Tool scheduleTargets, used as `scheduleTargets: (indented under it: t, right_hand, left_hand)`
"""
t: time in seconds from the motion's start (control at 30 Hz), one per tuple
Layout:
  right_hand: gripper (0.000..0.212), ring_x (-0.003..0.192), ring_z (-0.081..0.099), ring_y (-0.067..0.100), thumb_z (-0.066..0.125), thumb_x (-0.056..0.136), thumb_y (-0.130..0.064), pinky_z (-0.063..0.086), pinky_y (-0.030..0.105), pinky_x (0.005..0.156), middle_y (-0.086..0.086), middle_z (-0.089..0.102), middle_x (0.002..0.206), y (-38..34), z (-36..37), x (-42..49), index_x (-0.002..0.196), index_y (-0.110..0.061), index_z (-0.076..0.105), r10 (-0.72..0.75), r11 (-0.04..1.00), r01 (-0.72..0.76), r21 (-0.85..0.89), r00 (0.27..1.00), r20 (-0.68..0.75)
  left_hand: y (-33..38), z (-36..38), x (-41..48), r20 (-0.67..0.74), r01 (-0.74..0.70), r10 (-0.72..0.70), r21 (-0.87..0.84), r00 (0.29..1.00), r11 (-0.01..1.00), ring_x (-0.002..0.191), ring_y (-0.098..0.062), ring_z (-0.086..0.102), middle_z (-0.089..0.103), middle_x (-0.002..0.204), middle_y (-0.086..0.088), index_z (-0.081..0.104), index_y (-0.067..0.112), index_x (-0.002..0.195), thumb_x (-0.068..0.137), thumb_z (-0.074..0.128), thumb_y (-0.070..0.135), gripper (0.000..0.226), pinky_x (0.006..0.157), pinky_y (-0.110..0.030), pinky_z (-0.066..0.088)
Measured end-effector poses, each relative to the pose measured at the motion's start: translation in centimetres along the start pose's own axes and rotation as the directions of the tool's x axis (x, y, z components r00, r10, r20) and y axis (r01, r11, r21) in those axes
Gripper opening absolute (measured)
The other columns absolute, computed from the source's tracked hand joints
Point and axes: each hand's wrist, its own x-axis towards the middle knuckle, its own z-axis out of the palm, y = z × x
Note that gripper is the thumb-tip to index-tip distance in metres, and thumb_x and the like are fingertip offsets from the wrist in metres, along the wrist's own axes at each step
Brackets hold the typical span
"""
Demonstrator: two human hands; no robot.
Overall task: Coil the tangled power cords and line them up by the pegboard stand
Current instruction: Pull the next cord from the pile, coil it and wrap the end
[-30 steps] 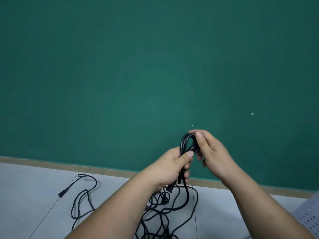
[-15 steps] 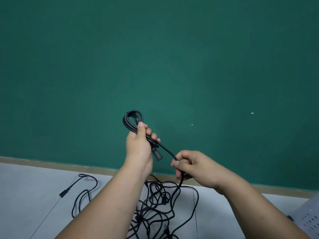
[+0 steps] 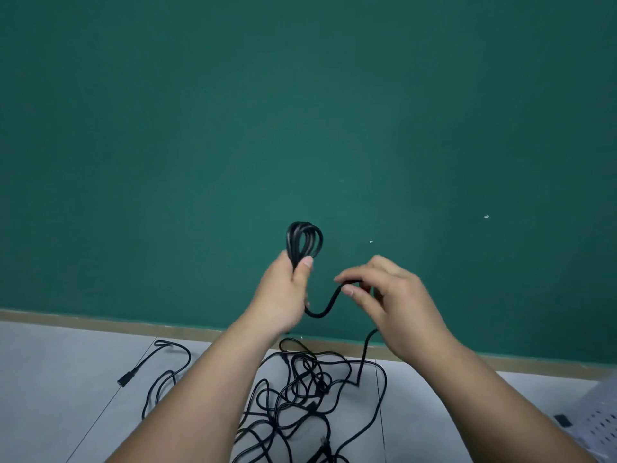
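Note:
My left hand (image 3: pixel 282 295) grips a small coil of black power cord (image 3: pixel 303 240) whose loops stick up above my fist. From under that fist the same cord sags in a short curve to my right hand (image 3: pixel 397 305), which pinches it between thumb and fingers. Below my right hand the cord drops to a tangled pile of black cords (image 3: pixel 310 392) on the white floor. A loose cord end with a plug (image 3: pixel 125 380) lies at the left of the pile. The white pegboard stand (image 3: pixel 601 426) shows at the lower right edge.
A green wall (image 3: pixel 300 128) with a tan baseboard (image 3: pixel 100 324) stands straight ahead. White floor tiles (image 3: pixel 50 379) stretch to the left of the cords. A small black piece (image 3: pixel 562 420) lies next to the pegboard stand.
My left hand has tilted the coil upright and moved it right. My right hand has risen and slid along the cord, bringing a fresh length up toward the coil.

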Motion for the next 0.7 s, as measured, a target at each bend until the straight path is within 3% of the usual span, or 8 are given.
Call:
scheduleTargets:
  t: [0.07, 0.17, 0.3, 0.37, 0.43, 0.5, 0.6, 0.7]
  right_hand:
    - [0.021, 0.071, 0.055, 0.010, 0.080, 0.091, -0.041, 0.049, 0.029, 0.066, -0.018, 0.059, 0.090, -0.5, -0.6, 0.1, 0.111, -0.040, 0.074, -0.012, 1.000, 0.013, 0.006, 0.998, -0.057]
    - [0.030, 0.081, 0.060, 0.000, 0.091, 0.079, -0.038, 0.039, 0.009, 0.071, -0.018, 0.064, 0.092, -0.9, -1.4, 0.3, 0.103, -0.031, 0.075, 0.031, 0.997, -0.023, 0.075, 0.994, -0.104]
    - [0.043, 0.081, 0.053, 0.002, 0.096, 0.070, -0.041, 0.038, 0.011, 0.070, -0.019, 0.057, 0.093, -0.4, -2.4, 0.4, 0.095, -0.033, 0.062, 0.131, 0.990, -0.126, 0.054, 0.987, -0.089]
    - [0.049, 0.084, 0.052, 0.003, 0.098, 0.066, -0.040, 0.038, 0.011, 0.071, -0.017, 0.054, 0.095, -0.2, -2.8, 0.3, 0.092, -0.034, 0.057, 0.172, 0.984, -0.168, 0.060, 0.983, -0.065]
    - [0.051, 0.087, 0.053, 0.002, 0.099, 0.064, -0.040, 0.039, 0.010, 0.074, -0.016, 0.054, 0.097, 0.0, -3.1, 0.3, 0.091, -0.034, 0.056, 0.180, 0.982, -0.177, 0.059, 0.983, -0.045]
    - [0.045, 0.087, 0.055, 0.006, 0.096, 0.070, -0.040, 0.040, 0.011, 0.074, -0.016, 0.056, 0.098, 0.4, -3.1, 0.4, 0.093, -0.036, 0.057, 0.184, 0.982, -0.181, 0.049, 0.982, -0.051]
    - [0.024, 0.086, 0.061, 0.009, 0.083, 0.088, -0.032, 0.046, 0.017, 0.076, -0.013, 0.063, 0.100, 1.4, -2.9, 0.5, 0.100, -0.036, 0.062, 0.243, 0.961, -0.232, 0.150, 0.968, -0.058]
    - [0.009, 0.076, 0.064, 0.006, 0.071, 0.099, -0.027, 0.048, 0.026, 0.073, -0.012, 0.069, 0.084, 2.3, -2.9, 0.5, 0.098, -0.035, 0.068, 0.338, 0.924, -0.328, 0.195, 0.941, -0.024]
  left_hand:
    - [0.3, 0.5, -0.4, 0.133, 0.021, -0.021, -0.002, 0.991, 1.000, 0.058, -0.019, 0.056, 0.055, 0.072, -0.001, 0.055, 0.019, 0.095, 0.112, 0.045, 0.034, 0.024, 0.060, -0.031, 0.046]
    - [1.4, 1.2, -1.4, 0.339, 0.145, -0.071, -0.197, 0.938, 0.970, 0.056, -0.018, 0.052, 0.050, 0.074, -0.007, 0.053, 0.014, 0.091, 0.113, 0.042, 0.040, 0.035, 0.055, -0.027, 0.047]
    - [1.8, 1.2, -2.1, 0.584, 0.267, -0.072, -0.255, 0.809, 0.930, 0.070, -0.020, 0.055, 0.059, 0.081, -0.005, 0.064, 0.026, 0.089, 0.100, 0.051, 0.069, 0.047, 0.070, -0.034, 0.044]
    - [1.7, 1.4, -2.5, 0.677, 0.208, 0.016, -0.249, 0.736, 0.946, 0.078, -0.017, 0.055, 0.057, 0.084, 0.003, 0.068, 0.040, 0.087, 0.099, 0.065, 0.053, 0.018, 0.074, -0.033, 0.047]
    - [1.4, 2.0, -2.7, 0.722, 0.175, 0.063, -0.251, 0.689, 0.952, 0.076, -0.014, 0.055, 0.055, 0.084, 0.006, 0.063, 0.032, 0.099, 0.096, 0.069, 0.032, 0.006, 0.075, -0.037, 0.049]
    - [1.2, 2.5, -2.7, 0.717, 0.247, 0.038, -0.288, 0.696, 0.925, 0.073, -0.013, 0.054, 0.051, 0.086, 0.002, 0.056, 0.019, 0.109, 0.094, 0.063, 0.025, 0.017, 0.073, -0.037, 0.051]
    - [1.2, 2.9, -2.5, 0.641, 0.317, -0.018, -0.355, 0.767, 0.879, 0.066, -0.012, 0.054, 0.051, 0.079, 0.002, 0.058, 0.010, 0.114, 0.105, 0.053, 0.015, 0.011, 0.063, -0.030, 0.050]
    - [1.0, 2.7, -1.9, 0.555, 0.313, -0.033, -0.417, 0.831, 0.853, 0.064, -0.013, 0.052, 0.052, 0.078, 0.002, 0.060, 0.008, 0.116, 0.111, 0.043, 0.012, 0.017, 0.061, -0.029, 0.048]
